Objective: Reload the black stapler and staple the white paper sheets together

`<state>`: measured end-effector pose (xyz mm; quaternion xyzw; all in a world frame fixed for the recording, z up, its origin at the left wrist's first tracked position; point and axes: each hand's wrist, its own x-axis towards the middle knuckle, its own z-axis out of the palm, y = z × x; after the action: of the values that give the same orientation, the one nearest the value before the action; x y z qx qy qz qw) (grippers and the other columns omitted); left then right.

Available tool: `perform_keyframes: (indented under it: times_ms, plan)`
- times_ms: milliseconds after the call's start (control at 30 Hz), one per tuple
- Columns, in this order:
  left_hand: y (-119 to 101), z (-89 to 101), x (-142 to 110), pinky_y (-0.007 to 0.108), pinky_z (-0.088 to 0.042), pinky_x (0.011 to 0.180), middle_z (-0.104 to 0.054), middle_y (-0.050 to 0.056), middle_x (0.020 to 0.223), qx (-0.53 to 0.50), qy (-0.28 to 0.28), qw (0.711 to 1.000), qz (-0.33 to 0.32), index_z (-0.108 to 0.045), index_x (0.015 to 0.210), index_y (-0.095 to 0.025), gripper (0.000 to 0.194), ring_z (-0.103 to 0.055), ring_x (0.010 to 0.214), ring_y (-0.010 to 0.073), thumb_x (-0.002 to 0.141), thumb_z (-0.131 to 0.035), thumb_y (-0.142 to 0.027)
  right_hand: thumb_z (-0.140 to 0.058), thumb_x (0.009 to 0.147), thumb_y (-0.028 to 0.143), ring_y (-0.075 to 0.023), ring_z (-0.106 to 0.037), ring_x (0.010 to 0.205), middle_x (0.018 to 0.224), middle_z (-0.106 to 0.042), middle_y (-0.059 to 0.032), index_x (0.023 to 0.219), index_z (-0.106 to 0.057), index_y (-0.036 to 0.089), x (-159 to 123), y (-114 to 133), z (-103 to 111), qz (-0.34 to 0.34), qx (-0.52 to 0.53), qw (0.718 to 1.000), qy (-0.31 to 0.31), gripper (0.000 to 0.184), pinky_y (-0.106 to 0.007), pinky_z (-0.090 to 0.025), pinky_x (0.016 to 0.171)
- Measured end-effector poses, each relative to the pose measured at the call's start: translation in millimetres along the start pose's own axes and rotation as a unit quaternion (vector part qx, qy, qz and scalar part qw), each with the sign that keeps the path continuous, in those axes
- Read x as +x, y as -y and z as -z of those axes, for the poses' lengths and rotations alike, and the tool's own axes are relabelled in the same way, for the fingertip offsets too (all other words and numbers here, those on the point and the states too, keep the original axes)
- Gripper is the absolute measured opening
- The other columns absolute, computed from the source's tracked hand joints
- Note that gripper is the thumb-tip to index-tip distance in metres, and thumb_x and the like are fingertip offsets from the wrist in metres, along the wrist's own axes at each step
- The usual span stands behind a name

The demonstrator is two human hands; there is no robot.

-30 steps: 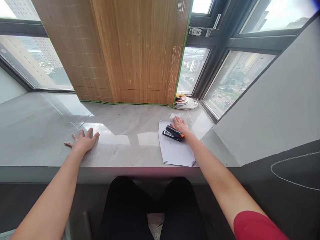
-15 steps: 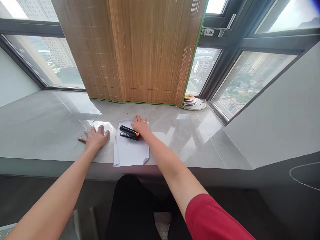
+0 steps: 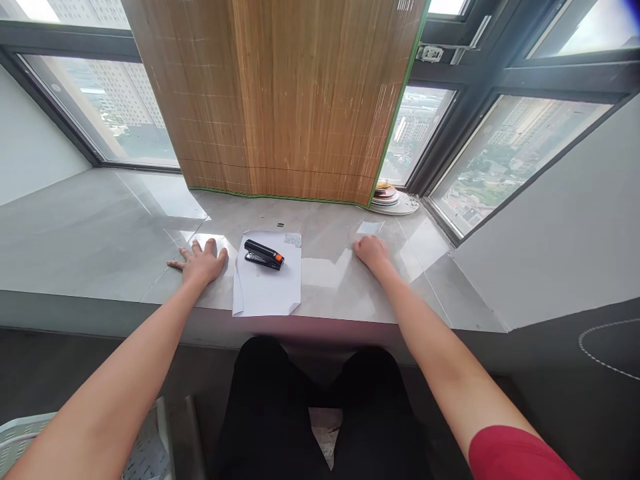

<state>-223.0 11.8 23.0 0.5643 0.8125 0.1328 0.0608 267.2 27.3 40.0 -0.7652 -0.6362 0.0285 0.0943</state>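
My left hand (image 3: 203,261) lies flat on the grey stone window ledge (image 3: 90,247), fingers spread, holding nothing. Just to its right is a stack of white paper (image 3: 270,287) with a black stapler with an orange tip (image 3: 264,255) resting on its upper part. My right hand (image 3: 371,252) rests on the ledge well to the right of the paper, touching neither paper nor stapler. Its fingers look curled but are smeared. A small white slip (image 3: 370,228) lies just beyond it.
A bamboo blind (image 3: 290,100) hangs to the ledge behind the paper. A stack of plates (image 3: 393,197) sits in the back right corner by the window. A white basket (image 3: 20,433) shows at the bottom left. My black-trousered legs are below the ledge's front edge.
My right hand slid the paper with the stapler leftward to beside my left hand, then let go and moved back to the right. The left hand stayed flat.
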Motion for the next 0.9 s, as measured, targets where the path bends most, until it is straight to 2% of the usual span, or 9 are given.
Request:
perform_keyframes:
  times_ms: [67, 133, 267, 467, 533, 600, 667, 767, 900]
  plan:
    - [0, -0.3, 0, 0.094, -0.007, 0.117, -0.023, 0.027, 0.184, 0.006, 0.002, 1.000, 0.002, -0.049, 0.170, -0.024, 0.086, -0.013, 0.166, 0.0650, 0.100, -0.039, -0.072, -0.043, 0.109, 0.029, -0.0372, -0.075, 0.114, 0.107, -0.081, -0.0262, 0.098, -0.086, 0.010, -5, -34, -1, -0.020, -0.011, 1.000, 0.002, 0.048, -0.041, -0.052, 0.092]
    - [0, 0.1, 0, 0.094, -0.007, 0.118, -0.022, 0.027, 0.184, 0.012, 0.005, 1.000, 0.003, -0.049, 0.170, -0.025, 0.086, -0.013, 0.166, 0.0648, 0.100, -0.037, -0.073, -0.042, 0.110, 0.030, -0.0374, -0.075, 0.115, 0.108, -0.081, -0.0264, 0.100, -0.087, 0.010, -8, -45, -5, -0.026, -0.012, 1.000, 0.001, 0.050, -0.041, -0.051, 0.092]
    - [-1, 1.9, -1, 0.093, -0.008, 0.119, -0.023, 0.027, 0.184, 0.020, 0.007, 1.000, 0.002, -0.048, 0.170, -0.024, 0.086, -0.014, 0.166, 0.0644, 0.101, -0.033, -0.074, -0.042, 0.109, 0.027, -0.0379, -0.075, 0.112, 0.111, -0.080, -0.0272, 0.106, -0.086, 0.008, -6, -39, -11, -0.036, -0.004, 0.999, -0.008, 0.048, -0.041, -0.050, 0.091]
    - [-2, 2.0, -1, 0.092, -0.009, 0.121, -0.021, 0.025, 0.185, 0.036, 0.016, 0.999, 0.010, -0.045, 0.172, -0.026, 0.085, -0.013, 0.167, 0.0624, 0.103, -0.026, -0.073, -0.043, 0.110, 0.026, -0.0348, -0.075, 0.103, 0.102, -0.079, -0.0249, 0.095, -0.084, 0.010, -15, -26, -7, -0.024, 0.029, 0.999, -0.013, 0.046, -0.039, -0.049, 0.087]
    - [-2, 1.5, 0, 0.092, -0.010, 0.120, -0.022, 0.025, 0.185, 0.037, 0.016, 0.999, 0.011, -0.045, 0.172, -0.026, 0.085, -0.013, 0.167, 0.0623, 0.104, -0.026, -0.073, -0.044, 0.113, 0.032, -0.0304, -0.075, 0.103, 0.101, -0.080, -0.0189, 0.094, -0.082, 0.015, -24, 2, -12, 0.009, 0.051, 0.999, -0.018, 0.045, -0.036, -0.049, 0.089]
    - [-2, 1.1, 0, 0.092, -0.011, 0.120, -0.022, 0.025, 0.184, 0.036, 0.012, 0.999, 0.010, -0.045, 0.171, -0.026, 0.084, -0.014, 0.167, 0.0622, 0.104, -0.027, -0.073, -0.050, 0.113, 0.042, -0.0252, -0.073, 0.106, 0.106, -0.080, -0.0114, 0.099, -0.079, 0.020, -35, 47, -21, 0.073, 0.098, 0.992, -0.020, 0.039, -0.032, -0.050, 0.092]
    - [-1, 1.0, 0, 0.092, -0.011, 0.120, -0.024, 0.025, 0.184, 0.031, 0.008, 0.999, 0.008, -0.047, 0.170, -0.026, 0.083, -0.015, 0.166, 0.0625, 0.103, -0.028, -0.073, -0.064, 0.108, 0.047, -0.0257, -0.071, 0.114, 0.118, -0.079, -0.0115, 0.113, -0.076, 0.019, -45, 103, -33, 0.190, 0.236, 0.953, -0.019, 0.031, -0.034, -0.051, 0.102]
    - [-2, 1.2, 0, 0.093, -0.010, 0.119, -0.027, 0.026, 0.182, 0.026, 0.004, 1.000, 0.007, -0.049, 0.168, -0.026, 0.082, -0.016, 0.165, 0.0630, 0.103, -0.030, -0.072, -0.076, 0.100, 0.055, -0.0303, -0.064, 0.134, 0.145, -0.070, -0.0152, 0.137, -0.066, 0.020, -56, 179, -46, 0.278, 0.338, 0.899, 0.003, 0.052, -0.039, -0.051, 0.111]
    - [-3, 1.4, -1, 0.093, -0.011, 0.118, -0.027, 0.026, 0.182, 0.023, -0.001, 1.000, 0.006, -0.051, 0.168, -0.024, 0.082, -0.016, 0.165, 0.0636, 0.104, -0.029, -0.071, -0.074, 0.100, 0.034, -0.0287, -0.072, 0.109, 0.119, -0.080, -0.0070, 0.130, -0.065, 0.026, -62, 222, -53, 0.293, 0.315, 0.900, 0.073, 0.032, -0.036, -0.054, 0.090]
